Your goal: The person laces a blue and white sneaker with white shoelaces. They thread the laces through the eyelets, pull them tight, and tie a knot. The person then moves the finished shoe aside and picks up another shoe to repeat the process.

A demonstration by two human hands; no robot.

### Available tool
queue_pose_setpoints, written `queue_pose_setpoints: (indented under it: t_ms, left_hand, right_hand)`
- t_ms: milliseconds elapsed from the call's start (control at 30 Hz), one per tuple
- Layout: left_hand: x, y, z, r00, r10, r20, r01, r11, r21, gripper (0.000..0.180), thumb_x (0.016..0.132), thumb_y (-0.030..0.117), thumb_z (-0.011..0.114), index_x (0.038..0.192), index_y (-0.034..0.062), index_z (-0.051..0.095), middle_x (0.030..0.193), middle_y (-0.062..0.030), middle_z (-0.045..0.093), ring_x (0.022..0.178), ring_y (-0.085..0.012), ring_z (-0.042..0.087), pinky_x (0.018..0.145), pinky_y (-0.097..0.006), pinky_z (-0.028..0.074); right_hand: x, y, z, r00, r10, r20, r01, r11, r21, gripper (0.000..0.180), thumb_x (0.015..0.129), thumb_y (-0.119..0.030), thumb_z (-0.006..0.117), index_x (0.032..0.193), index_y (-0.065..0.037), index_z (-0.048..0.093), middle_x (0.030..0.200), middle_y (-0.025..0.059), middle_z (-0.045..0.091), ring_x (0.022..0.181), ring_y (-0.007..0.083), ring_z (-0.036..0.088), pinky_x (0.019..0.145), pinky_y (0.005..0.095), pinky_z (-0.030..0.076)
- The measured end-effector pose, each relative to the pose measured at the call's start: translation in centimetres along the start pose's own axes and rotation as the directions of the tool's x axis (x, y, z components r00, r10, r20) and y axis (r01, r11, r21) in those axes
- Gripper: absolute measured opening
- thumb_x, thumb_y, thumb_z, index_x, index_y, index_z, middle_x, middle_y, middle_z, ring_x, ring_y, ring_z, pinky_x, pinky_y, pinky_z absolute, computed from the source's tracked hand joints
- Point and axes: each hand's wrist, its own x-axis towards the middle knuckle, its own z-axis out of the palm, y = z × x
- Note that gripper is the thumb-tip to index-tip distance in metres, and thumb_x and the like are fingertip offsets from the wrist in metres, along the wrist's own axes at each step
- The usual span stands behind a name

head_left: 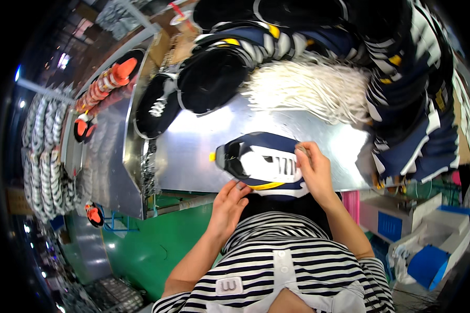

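A navy and white shoe upper (261, 164) with a yellow trim lies flat on the shiny metal table (193, 151) right in front of me. My left hand (228, 204) rests at its near edge, fingertips touching the yellow trim. My right hand (313, 169) presses on the upper's right end, fingers pinched on a white lace end near the eyelets. A heap of white laces (308, 86) lies on the table just beyond the upper.
Stacks of navy and black uppers (402, 104) ring the table's far and right sides. A black upper (210, 78) lies at the far left. Orange-tipped shoe lasts (109, 78) sit on a conveyor to the left. Blue and white boxes (423, 240) stand at lower right.
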Motion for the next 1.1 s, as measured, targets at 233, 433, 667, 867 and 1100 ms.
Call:
queue_pose_setpoints:
  t_ms: [233, 433, 667, 867, 1100]
  left_hand:
    - [0.7, 11.8, 4.2, 0.841, 0.539, -0.041, -0.512, 0.818, 0.262, 0.041, 0.083, 0.002, 0.074, 0.122, 0.0024, 0.058, 0.105, -0.0069, 0.067, 0.093, -0.0151, 0.065, 0.082, -0.031, 0.054]
    - [15.2, 22.6, -4.5, 0.575, 0.762, 0.297, 0.072, -0.408, 0.910, 0.033, 0.089, 0.023, 0.067, 0.108, -0.0030, 0.057, 0.105, -0.0210, 0.059, 0.092, -0.0434, 0.062, 0.074, -0.050, 0.051]
    - [33.6, 24.4, -11.2, 0.580, 0.690, 0.433, -0.219, -0.380, 0.899, 0.041, 0.084, 0.007, 0.060, 0.123, -0.0011, 0.055, 0.109, -0.0259, 0.058, 0.099, -0.0458, 0.058, 0.085, -0.051, 0.049]
    - [22.3, 20.0, -7.4, 0.566, 0.813, 0.137, -0.491, 0.199, 0.848, 0.028, 0.094, 0.019, 0.068, 0.110, -0.0029, 0.064, 0.104, -0.0093, 0.063, 0.086, -0.0177, 0.063, 0.079, -0.030, 0.052]
    - [20.0, 17.4, -4.5, 0.444, 0.887, 0.125, -0.366, 0.052, 0.929, 0.023, 0.096, 0.020, 0.060, 0.087, -0.0016, 0.058, 0.078, -0.0119, 0.056, 0.070, -0.0235, 0.056, 0.066, -0.036, 0.043]
  right_hand:
    - [1.8, -2.4, 2.7, 0.942, 0.191, 0.275, -0.284, 0.892, 0.352, 0.013, 0.099, -0.013, 0.057, 0.108, -0.004, 0.059, 0.076, -0.0004, 0.057, 0.060, 0.0034, 0.046, 0.054, 0.0185, 0.037]
    - [6.0, -0.7, 2.0, 0.985, -0.171, -0.027, 0.162, 0.965, -0.206, 0.016, 0.085, -0.004, 0.070, 0.100, -0.002, 0.065, 0.085, 0.0079, 0.062, 0.068, 0.0149, 0.059, 0.062, 0.0274, 0.048]
    - [9.9, -1.3, 1.7, 0.917, -0.380, 0.120, 0.376, 0.722, -0.581, 0.031, 0.078, -0.004, 0.071, 0.108, -0.010, 0.068, 0.085, 0.0064, 0.060, 0.067, 0.0249, 0.063, 0.058, 0.0345, 0.051]
    - [15.5, 1.8, 2.3, 0.876, -0.379, 0.299, 0.463, 0.488, -0.739, 0.023, 0.080, -0.011, 0.069, 0.103, -0.013, 0.068, 0.084, 0.0040, 0.058, 0.066, 0.0262, 0.062, 0.056, 0.0396, 0.049]
    - [13.4, -3.3, 2.3, 0.930, -0.319, 0.181, 0.367, 0.802, -0.470, 0.014, 0.083, -0.004, 0.067, 0.096, -0.010, 0.066, 0.087, 0.0051, 0.059, 0.067, 0.0236, 0.062, 0.059, 0.0336, 0.049]
